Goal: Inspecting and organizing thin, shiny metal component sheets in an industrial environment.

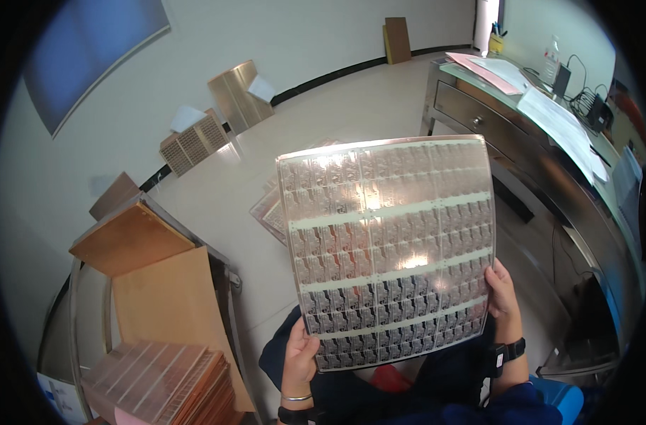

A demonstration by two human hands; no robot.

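Note:
A large printed circuit board panel (401, 244), shiny copper with rows of repeated dark patterns and pale bands between them, is held up over my lap. My left hand (300, 360) grips its lower left edge, thumb on the front face. Around the right edge, low down, closes my right hand (502, 292). The fingers behind the panel are hidden on both sides. To the lower left lies a stack of similar panels (153, 379), nearest to my left hand. Behind the held panel, more panels (270, 216) on the floor are partly covered.
A metal cart (227, 304) with brown boards (163, 290) stands at the left. Copper panels (241, 95) lean against the far wall. On the right is a metal desk (471, 117) with papers (560, 127), a plastic bottle (551, 58) and cables. A blue stool (560, 398) shows at lower right.

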